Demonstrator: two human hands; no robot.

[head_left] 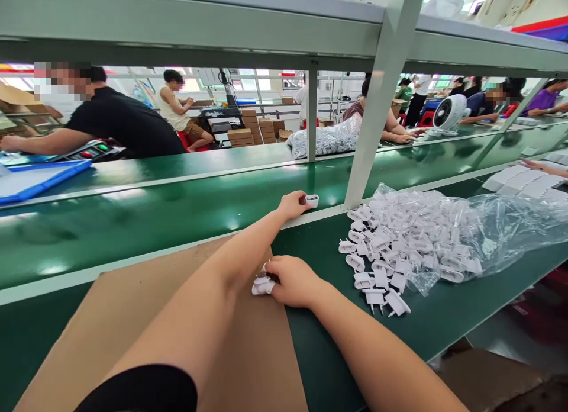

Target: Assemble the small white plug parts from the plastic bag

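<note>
My left hand (293, 205) reaches forward to the edge of the green conveyor belt (177, 205) and pinches a small white plug part (312, 200). My right hand (293, 280) rests on the edge of a brown cardboard sheet (146, 317), closed around a few white plug parts (262, 285). To its right lies a heap of white plug parts (381, 264) spilling out of a clear plastic bag (479, 228).
A grey metal post (381, 98) rises just behind the heap, under an overhead shelf. Across the belt, several people work at benches; a blue tray (39, 178), a bag of white parts (328, 139), stacked boxes and a white fan (449, 113) stand there.
</note>
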